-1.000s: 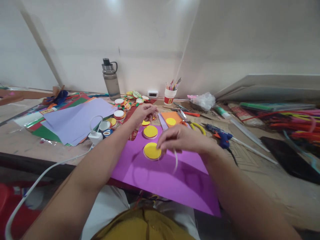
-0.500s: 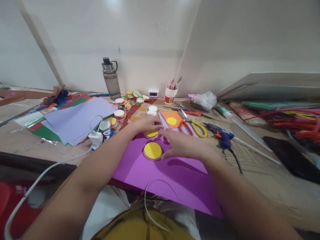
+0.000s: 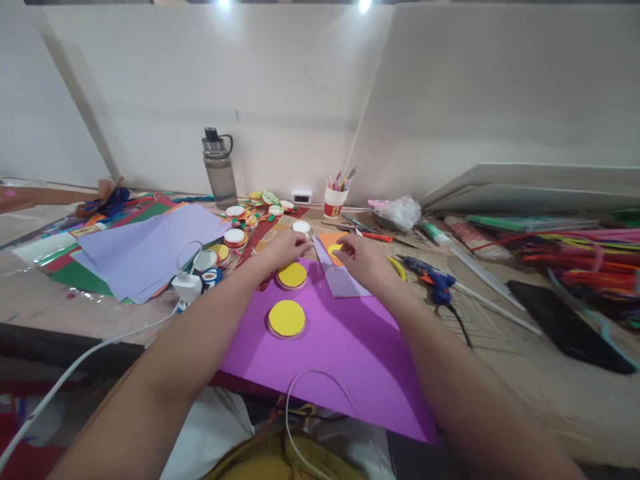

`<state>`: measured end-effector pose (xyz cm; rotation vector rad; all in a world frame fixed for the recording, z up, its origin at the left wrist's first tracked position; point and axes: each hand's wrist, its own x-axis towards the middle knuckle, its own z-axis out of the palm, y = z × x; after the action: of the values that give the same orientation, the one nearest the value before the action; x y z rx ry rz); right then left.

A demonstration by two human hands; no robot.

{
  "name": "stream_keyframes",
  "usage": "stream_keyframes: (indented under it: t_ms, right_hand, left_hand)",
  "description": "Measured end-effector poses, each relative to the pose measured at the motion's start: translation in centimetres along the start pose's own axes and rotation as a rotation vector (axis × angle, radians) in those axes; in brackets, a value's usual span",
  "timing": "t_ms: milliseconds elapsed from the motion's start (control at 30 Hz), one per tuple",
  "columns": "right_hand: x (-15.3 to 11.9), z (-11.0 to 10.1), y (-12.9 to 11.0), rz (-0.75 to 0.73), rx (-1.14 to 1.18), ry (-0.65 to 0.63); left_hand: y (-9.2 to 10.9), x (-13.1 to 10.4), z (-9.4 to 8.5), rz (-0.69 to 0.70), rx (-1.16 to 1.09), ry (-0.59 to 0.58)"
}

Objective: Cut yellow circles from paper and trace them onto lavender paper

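Observation:
My left hand [image 3: 287,249], its fingers bent and drawn together, hovers just behind a round piece with a yellow top [image 3: 291,274]; what lies between the fingertips is hidden. A second yellow-topped round piece [image 3: 287,318] lies nearer me on a purple sheet [image 3: 320,350]. Over to the right, my right hand [image 3: 361,257] reaches across an orange paper square [image 3: 326,239], thumb and finger apart at the edge of the yellow paper circle [image 3: 333,251] on it. Beneath the square is a lilac sheet [image 3: 345,285]. A white round piece [image 3: 301,227] stands beyond my left hand.
Scissors, mostly hidden by my right hand, show a yellow handle [image 3: 397,268]. A blue glue gun [image 3: 441,289] and a black phone-like slab [image 3: 565,323] lie right. Left are lilac sheets [image 3: 155,247], a white plug [image 3: 187,285] and a bottle [image 3: 219,170]. A pen cup [image 3: 335,202] stands behind.
My right hand has moved from beside the yellow-topped pieces to the yellow circle on the orange square, now covering most of the scissors. My left hand stays close to the rear piece. The view has shifted slightly.

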<state>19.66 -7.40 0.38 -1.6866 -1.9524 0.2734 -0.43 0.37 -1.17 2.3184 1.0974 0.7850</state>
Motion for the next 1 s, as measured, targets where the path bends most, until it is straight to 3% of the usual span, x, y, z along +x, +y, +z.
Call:
stream_keyframes:
  t_ms: [67, 233, 500, 633, 767, 1000]
  right_hand:
    - [0.6, 0.9, 1.3, 0.000, -0.145, 0.027]
    - [0.7, 3.0, 1.8, 0.012, -0.386, -0.166]
    - [0.1, 2.2, 0.6, -0.073, -0.395, -0.169]
    - [0.0, 2.2, 0.4, -0.097, -0.355, -0.159]
    - [0.5, 2.4, 0.5, -0.021, -0.296, -0.122]
    - [1.7, 1.2, 3.5, 0.219, -0.078, 0.110]
  left_hand:
    - [-0.2, 0.1, 0.0, -0.030, 0.024, 0.053]
    - [-0.6, 0.3, -0.1, -0.029, 0.009, 0.132]
    - [-0.2, 0.3, -0.1, -0.013, -0.100, 0.132]
    - [0.4, 0.6, -0.5, -0.077, -0.312, 0.035]
    - [1.3, 0.8, -1.4, -0.160, -0.501, -0.057]
    - [1.8, 1.1, -2.6, -0.380, -0.499, -0.209]
